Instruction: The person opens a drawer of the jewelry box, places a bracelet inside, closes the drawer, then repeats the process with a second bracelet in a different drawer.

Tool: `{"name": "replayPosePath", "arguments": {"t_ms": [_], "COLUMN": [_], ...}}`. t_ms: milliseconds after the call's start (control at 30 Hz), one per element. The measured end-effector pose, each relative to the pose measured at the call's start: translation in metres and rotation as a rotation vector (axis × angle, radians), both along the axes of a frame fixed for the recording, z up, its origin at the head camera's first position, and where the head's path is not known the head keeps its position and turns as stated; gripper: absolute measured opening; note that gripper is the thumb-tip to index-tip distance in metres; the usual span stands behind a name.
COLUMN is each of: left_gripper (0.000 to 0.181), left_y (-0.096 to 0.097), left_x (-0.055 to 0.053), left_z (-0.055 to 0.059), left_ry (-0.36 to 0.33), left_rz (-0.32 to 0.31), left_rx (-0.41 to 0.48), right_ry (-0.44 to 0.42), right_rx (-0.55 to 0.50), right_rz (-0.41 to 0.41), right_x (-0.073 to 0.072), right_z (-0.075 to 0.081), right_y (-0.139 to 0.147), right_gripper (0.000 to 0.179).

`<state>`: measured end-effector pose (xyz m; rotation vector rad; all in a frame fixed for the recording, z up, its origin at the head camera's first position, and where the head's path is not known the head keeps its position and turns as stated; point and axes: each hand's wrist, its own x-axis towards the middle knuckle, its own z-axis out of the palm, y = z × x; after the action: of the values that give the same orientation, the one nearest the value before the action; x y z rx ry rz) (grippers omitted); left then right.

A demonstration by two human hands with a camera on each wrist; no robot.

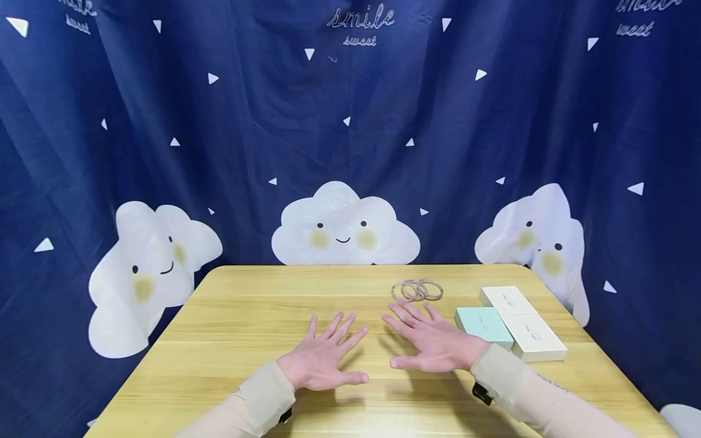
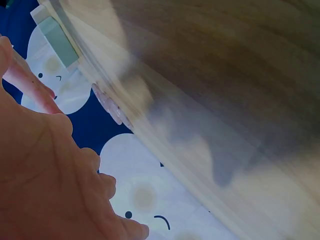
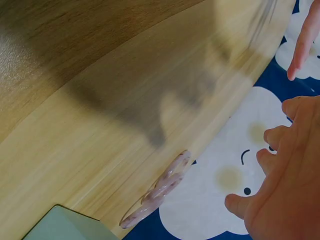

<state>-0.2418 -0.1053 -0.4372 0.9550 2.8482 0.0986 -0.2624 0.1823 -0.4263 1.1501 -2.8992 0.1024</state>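
Both hands hover palm down over the wooden table, fingers spread and holding nothing. My left hand (image 1: 320, 359) is left of the middle, its shadow falling on the wood beneath. My right hand (image 1: 435, 342) is nearest to several overlapping pinkish ring-shaped bangles (image 1: 417, 290), which lie flat just beyond its fingertips. Right of that hand sits a mint-green box (image 1: 484, 326), beside two white boxes (image 1: 532, 336) placed end to end. In the right wrist view the bangles (image 3: 157, 192) look glossy and marbled, with a corner of the green box (image 3: 67, 225) at the bottom.
The light wooden table (image 1: 230, 328) has rounded far corners. Behind it hangs a dark blue curtain (image 1: 246, 121) printed with smiling white clouds and small triangles. A white rounded shape (image 1: 681, 420) shows beyond the table's right edge.
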Motion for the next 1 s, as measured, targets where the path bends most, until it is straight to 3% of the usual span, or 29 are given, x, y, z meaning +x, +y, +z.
{"name": "replayPosePath", "arguments": {"t_ms": [167, 433, 633, 1000], "left_gripper": [0.085, 0.083, 0.075, 0.045], "left_y": [0.002, 0.007, 0.015, 0.038], "left_x": [-0.001, -0.007, -0.016, -0.034], "left_z": [-0.003, -0.004, -0.004, 0.007], "left_ry": [0.017, 0.047, 0.152, 0.324], "left_rz": [-0.019, -0.048, -0.085, -0.188], "left_rx": [0.017, 0.07, 0.1, 0.159], "right_ry": [-0.002, 0.131, 0.173, 0.126], "right_rx": [0.011, -0.014, -0.001, -0.016], "right_rz": [-0.004, 0.05, 0.062, 0.043], "right_x": [0.001, -0.002, -0.004, -0.007], "right_z": [0.0, 0.002, 0.008, 0.016], "right_y": [0.002, 0.007, 0.013, 0.032], "right_gripper": [0.086, 0.069, 0.057, 0.04]}}
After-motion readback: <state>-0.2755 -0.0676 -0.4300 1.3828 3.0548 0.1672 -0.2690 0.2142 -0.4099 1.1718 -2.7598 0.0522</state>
